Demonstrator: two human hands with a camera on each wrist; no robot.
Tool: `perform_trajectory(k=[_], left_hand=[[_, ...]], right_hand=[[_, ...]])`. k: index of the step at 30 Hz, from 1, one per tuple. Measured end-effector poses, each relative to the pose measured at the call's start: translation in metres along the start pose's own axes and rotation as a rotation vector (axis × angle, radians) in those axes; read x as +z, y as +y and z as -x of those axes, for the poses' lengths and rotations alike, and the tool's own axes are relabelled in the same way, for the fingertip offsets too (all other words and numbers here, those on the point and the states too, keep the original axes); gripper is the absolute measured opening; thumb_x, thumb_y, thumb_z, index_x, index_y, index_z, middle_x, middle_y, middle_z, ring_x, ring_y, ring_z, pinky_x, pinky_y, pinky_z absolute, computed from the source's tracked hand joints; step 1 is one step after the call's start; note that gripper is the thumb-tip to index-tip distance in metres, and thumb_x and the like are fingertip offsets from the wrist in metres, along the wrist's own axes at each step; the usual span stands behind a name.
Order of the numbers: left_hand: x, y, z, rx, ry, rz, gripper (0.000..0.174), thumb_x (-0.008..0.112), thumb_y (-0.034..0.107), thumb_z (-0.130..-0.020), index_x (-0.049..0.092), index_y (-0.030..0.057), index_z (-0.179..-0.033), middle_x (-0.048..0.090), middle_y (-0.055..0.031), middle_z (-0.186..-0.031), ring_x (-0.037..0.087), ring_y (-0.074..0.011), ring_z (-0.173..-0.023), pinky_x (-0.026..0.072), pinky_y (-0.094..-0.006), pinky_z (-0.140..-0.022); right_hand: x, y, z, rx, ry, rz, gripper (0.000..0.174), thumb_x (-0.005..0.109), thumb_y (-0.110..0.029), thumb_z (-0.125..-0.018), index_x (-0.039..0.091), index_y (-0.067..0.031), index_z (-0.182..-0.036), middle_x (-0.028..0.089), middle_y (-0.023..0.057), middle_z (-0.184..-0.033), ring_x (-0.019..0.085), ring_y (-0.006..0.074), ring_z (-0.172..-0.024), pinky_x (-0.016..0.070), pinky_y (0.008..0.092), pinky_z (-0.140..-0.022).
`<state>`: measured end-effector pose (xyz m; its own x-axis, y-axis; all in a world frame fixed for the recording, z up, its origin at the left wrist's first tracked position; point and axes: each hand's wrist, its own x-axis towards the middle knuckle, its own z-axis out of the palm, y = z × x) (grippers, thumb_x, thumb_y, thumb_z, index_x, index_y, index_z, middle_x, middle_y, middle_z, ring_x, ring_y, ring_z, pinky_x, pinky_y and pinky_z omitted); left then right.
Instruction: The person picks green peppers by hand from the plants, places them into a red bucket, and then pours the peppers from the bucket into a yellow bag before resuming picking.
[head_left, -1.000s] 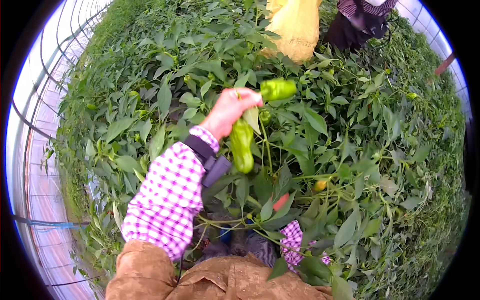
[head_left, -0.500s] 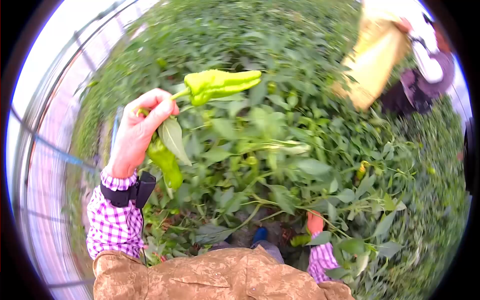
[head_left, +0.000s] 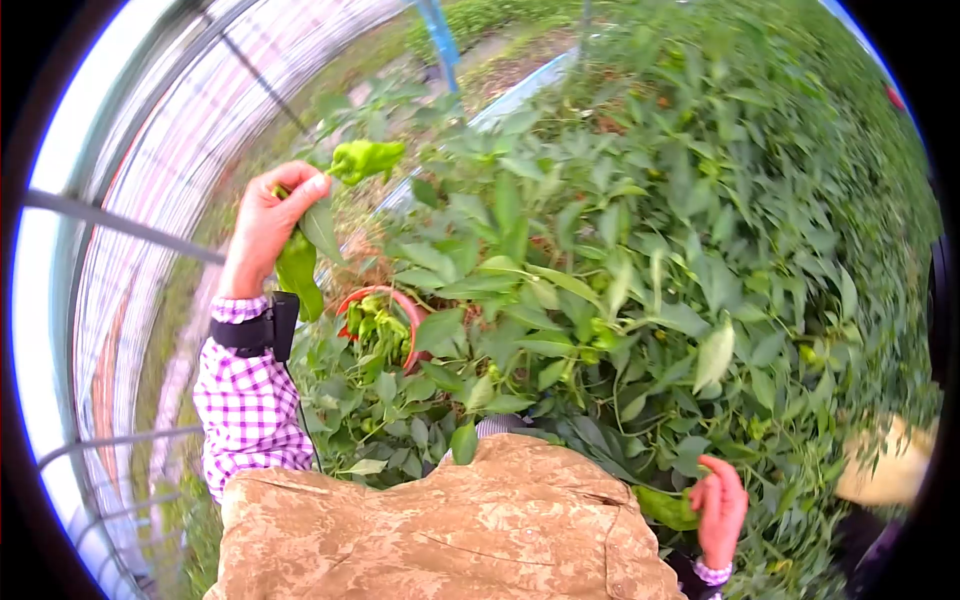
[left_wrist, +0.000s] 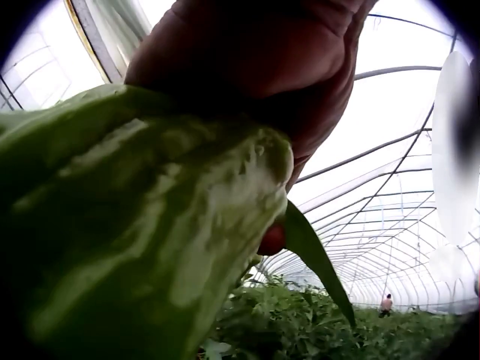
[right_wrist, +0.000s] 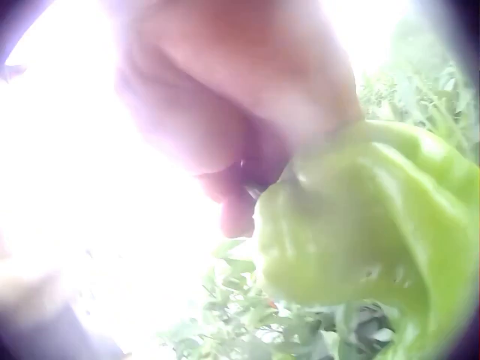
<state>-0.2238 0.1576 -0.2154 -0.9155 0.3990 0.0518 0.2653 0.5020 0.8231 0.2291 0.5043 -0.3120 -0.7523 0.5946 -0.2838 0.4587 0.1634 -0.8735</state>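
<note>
Raised at the upper left, my left hand (head_left: 268, 222) pinches green peppers by their stems. One pepper (head_left: 366, 161) points to the right from the fingertips; another (head_left: 298, 272) hangs under the palm beside a leaf (head_left: 320, 232). In the left wrist view a green pepper (left_wrist: 150, 225) fills the lower left below the hand (left_wrist: 255, 52). Low on the right, my right hand (head_left: 720, 508) has curled fingers around the stem end of a green pepper (head_left: 668, 508). The right wrist view shows that pepper (right_wrist: 360, 225) large, against the hand (right_wrist: 240, 90).
A red-rimmed bucket (head_left: 414, 322) with several green peppers stands among the plants below my left hand. Dense pepper plants (head_left: 640, 260) spread ahead and to the right. Greenhouse bars (head_left: 120, 228) run along the left. A yellow sack (head_left: 888, 460) lies at the right edge.
The view has swung left, bringing the bucket into sight and shifting the sack to the lower right. My left hand keeps its peppers; my right hand has come out of the leaves with a pepper.
</note>
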Motion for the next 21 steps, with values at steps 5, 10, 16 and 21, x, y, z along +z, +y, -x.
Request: perform_trajectory(k=[5, 10, 16, 21], left_hand=[[-0.014, -0.175, 0.023, -0.335, 0.117, -0.15, 0.017, 0.068, 0.016, -0.081, 0.065, 0.0014, -0.073, 0.056, 0.0031, -0.062, 0.049, -0.0057, -0.057, 0.0398, -0.0223, -0.053], [0.024, -0.319, 0.062, -0.694, 0.24, 0.056, 0.017, 0.069, 0.014, -0.078, 0.065, -0.0014, -0.072, 0.059, -0.0049, -0.06, 0.056, -0.0141, -0.048, 0.0491, -0.0304, -0.043], [0.049, -0.415, 0.097, -0.771, 0.531, 0.341, 0.021, 0.064, 0.014, -0.083, 0.063, -0.0029, -0.07, 0.061, -0.0082, -0.061, 0.057, -0.0169, -0.05, 0.0482, -0.0308, -0.047], [0.066, -0.472, 0.114, -0.784, 0.705, 0.213, 0.03, 0.055, 0.019, -0.088, 0.065, -0.0061, -0.075, 0.064, -0.0138, -0.067, 0.062, -0.0208, -0.057, 0.0476, -0.0328, -0.054]], right_hand=[[0.023, -0.072, -0.038, -0.17, -0.002, 0.091, 0.027, 0.043, -0.01, -0.096, 0.057, 0.0017, -0.115, 0.05, 0.0005, -0.057, 0.05, 0.0099, -0.061, 0.0425, 0.0232, -0.062], [0.054, -0.115, -0.058, -0.212, -0.024, 0.187, 0.027, 0.043, -0.012, -0.096, 0.056, 0.0026, -0.114, 0.051, 0.0019, -0.056, 0.051, 0.0114, -0.061, 0.0447, 0.0273, -0.069], [0.076, -0.14, -0.068, -0.165, -0.106, 0.158, 0.028, 0.045, -0.015, -0.096, 0.056, 0.004, -0.113, 0.051, 0.0016, -0.055, 0.052, 0.0122, -0.058, 0.0455, 0.0286, -0.068], [0.095, -0.147, -0.082, -0.136, -0.177, 0.214, 0.028, 0.045, -0.015, -0.096, 0.056, 0.0051, -0.112, 0.053, 0.0027, -0.058, 0.053, 0.012, -0.057, 0.0456, 0.0275, -0.067]])
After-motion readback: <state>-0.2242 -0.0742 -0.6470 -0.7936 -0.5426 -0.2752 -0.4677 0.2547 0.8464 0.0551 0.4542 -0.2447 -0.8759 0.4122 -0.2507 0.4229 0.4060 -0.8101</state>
